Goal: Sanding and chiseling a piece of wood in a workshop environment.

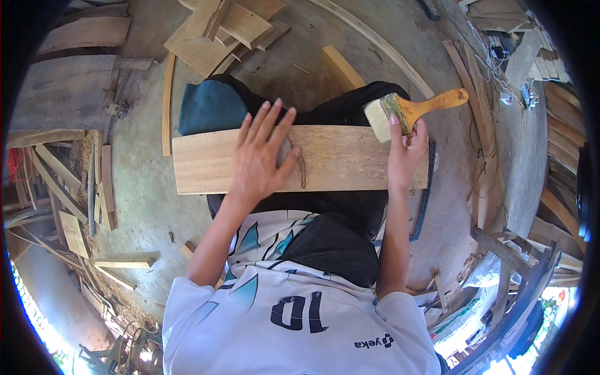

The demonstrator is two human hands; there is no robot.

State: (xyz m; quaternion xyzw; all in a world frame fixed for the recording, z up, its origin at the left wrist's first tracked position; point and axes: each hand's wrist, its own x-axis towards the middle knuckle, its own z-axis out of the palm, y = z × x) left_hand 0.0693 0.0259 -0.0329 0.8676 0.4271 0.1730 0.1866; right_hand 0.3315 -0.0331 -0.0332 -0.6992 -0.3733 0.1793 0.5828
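Note:
A pale wooden board [206, 162] lies crosswise over my dark-trousered legs, with a short dark curved mark right of its middle. My left hand [262, 150] is open, fingers spread, on or just above the board left of that mark. My right hand [407, 144] grips a paintbrush [444, 100] with a yellow handle, worn metal band and pale bristles, held above the board's right end. A teal piece of cloth or pad [211, 109] covers my left knee, just behind the board's upper edge. A dark strip [416, 228] shows below the board's right end.
Loose boards [231, 31] are stacked on the concrete floor [137, 200] ahead. Long planks [469, 87] lie to the right, near cables and plugs [506, 97]. Offcuts [69, 181] are piled at the left. A worn wooden frame [512, 269] stands at the lower right.

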